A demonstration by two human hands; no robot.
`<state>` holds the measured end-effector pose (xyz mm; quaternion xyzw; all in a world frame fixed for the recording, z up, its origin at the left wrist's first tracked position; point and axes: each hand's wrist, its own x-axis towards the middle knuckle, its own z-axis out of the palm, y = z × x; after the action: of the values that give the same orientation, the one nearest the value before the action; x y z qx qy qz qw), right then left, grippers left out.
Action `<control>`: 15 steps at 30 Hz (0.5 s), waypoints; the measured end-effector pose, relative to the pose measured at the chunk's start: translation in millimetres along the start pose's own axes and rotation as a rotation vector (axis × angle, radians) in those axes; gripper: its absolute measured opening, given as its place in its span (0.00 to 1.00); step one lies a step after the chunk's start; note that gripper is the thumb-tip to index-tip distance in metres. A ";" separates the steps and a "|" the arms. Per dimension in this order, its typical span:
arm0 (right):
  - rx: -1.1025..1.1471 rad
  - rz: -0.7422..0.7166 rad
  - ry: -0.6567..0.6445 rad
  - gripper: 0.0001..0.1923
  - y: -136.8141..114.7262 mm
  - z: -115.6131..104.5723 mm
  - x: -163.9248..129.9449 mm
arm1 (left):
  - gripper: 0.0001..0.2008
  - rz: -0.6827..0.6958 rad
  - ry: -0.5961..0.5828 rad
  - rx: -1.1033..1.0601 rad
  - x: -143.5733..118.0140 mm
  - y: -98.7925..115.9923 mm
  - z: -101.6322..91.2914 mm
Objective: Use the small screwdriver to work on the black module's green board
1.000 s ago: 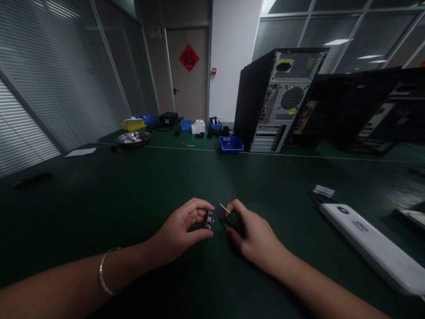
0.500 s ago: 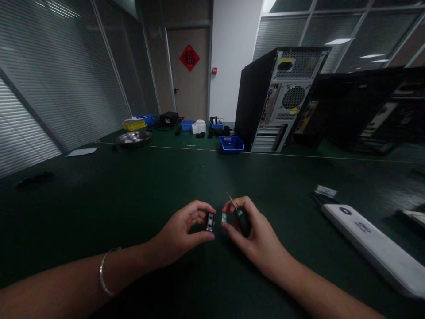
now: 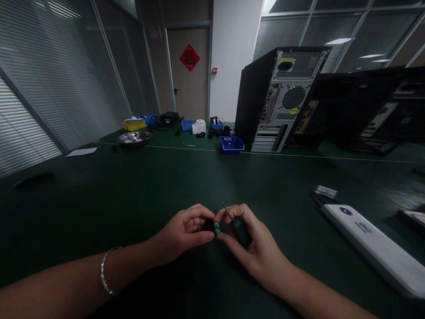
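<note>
1. The left hand point(image 3: 181, 232) pinches a small black part point(image 3: 208, 225), mostly hidden by its fingers.
2. The small green chip point(image 3: 217, 228) sits against that part, over the worktop point(image 3: 133, 195).
3. The right hand point(image 3: 252, 243) grips the chip and a thin screwdriver point(image 3: 232, 219).

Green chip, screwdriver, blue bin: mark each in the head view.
green chip point(image 3: 217, 228), head view, on its face between the fingertips
screwdriver point(image 3: 228, 212), head view, on the thin metal shaft
blue bin point(image 3: 231, 145), head view, on its front wall
</note>
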<state>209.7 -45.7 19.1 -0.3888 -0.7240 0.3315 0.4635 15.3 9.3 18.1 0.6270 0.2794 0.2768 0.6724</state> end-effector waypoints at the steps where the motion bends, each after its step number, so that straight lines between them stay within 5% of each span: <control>1: 0.004 -0.004 -0.004 0.12 -0.9 0.1 -0.2 | 0.16 -0.011 0.000 -0.019 0.4 -0.2 -0.7; 15: -0.019 0.022 -0.002 0.08 -0.1 -0.5 -1.5 | 0.09 -0.048 0.027 0.011 1.5 -8.9 -2.9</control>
<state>210.5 -47.1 18.8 -0.4005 -0.7232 0.3301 0.4556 14.5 11.9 9.0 0.6200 0.3048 0.2674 0.6717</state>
